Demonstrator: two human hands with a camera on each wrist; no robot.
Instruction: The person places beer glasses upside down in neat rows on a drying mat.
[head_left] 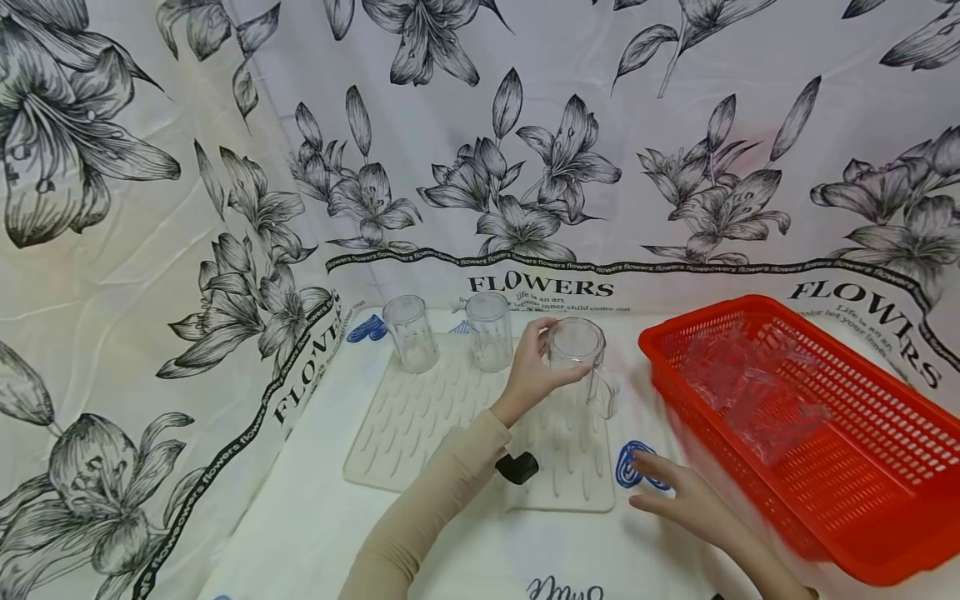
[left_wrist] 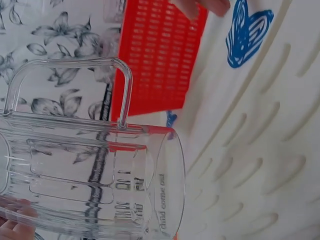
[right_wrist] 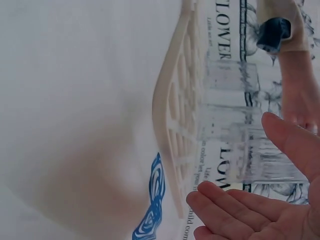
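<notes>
My left hand (head_left: 534,371) grips a clear glass mug (left_wrist: 85,175) near its upturned base, fingers and thumb around its side. The mug is held mouth down over the right part of a cream ridged drying mat (head_left: 420,425), its handle (head_left: 606,392) pointing right. Two more clear glasses, one at the left (head_left: 411,335) and one beside it (head_left: 490,333), stand on the mat's far edge. My right hand (head_left: 686,498) hovers over the cloth between mat and basket, fingers apart and holding nothing; its palm and fingers (right_wrist: 240,210) show in the right wrist view.
To the right stands a red perforated plastic basket (head_left: 832,492) with crumpled clear plastic (head_left: 757,392) inside. A white cloth with blue heart prints (head_left: 633,465) covers the table. Flower-printed curtains (head_left: 525,192) rise behind and at the left.
</notes>
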